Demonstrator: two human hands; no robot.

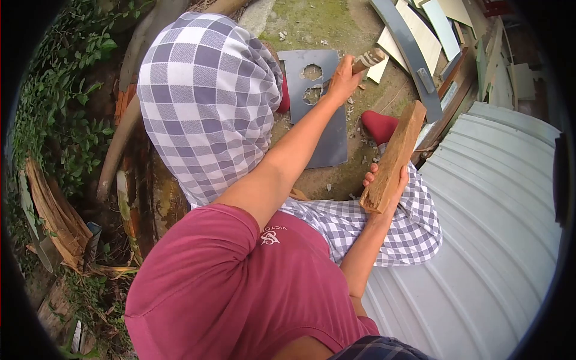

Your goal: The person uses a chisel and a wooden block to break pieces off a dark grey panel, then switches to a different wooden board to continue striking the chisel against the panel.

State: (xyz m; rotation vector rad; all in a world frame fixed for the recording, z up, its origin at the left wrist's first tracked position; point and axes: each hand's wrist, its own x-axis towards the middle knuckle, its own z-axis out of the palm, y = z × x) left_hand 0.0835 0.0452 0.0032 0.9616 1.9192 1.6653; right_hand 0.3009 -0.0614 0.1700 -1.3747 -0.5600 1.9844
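Observation:
My left hand (342, 81) is closed around a tool's worn wooden handle (368, 59), whose end sticks out to the right; the tool's other end is hidden by the hand. Beneath and beside that hand, a flat dark grey panel (330, 141) lies on the ground. Two rough-edged holes show in its upper part, with small chips around them. My right hand (387, 183) grips a thick, squared piece of wood (393, 159) by its lower part, fingers wrapped round it. The wood is tilted, its upper end to the right, above my folded right leg.
My raised left knee (207, 90) under checked cloth stands left of the panel. A red-covered foot (379, 126) is right of it. Board offcuts (414, 42) lie at the upper right, ribbed metal sheeting (480, 222) at the right. Branches (123, 144) and leafy plants (66, 90) fill the left.

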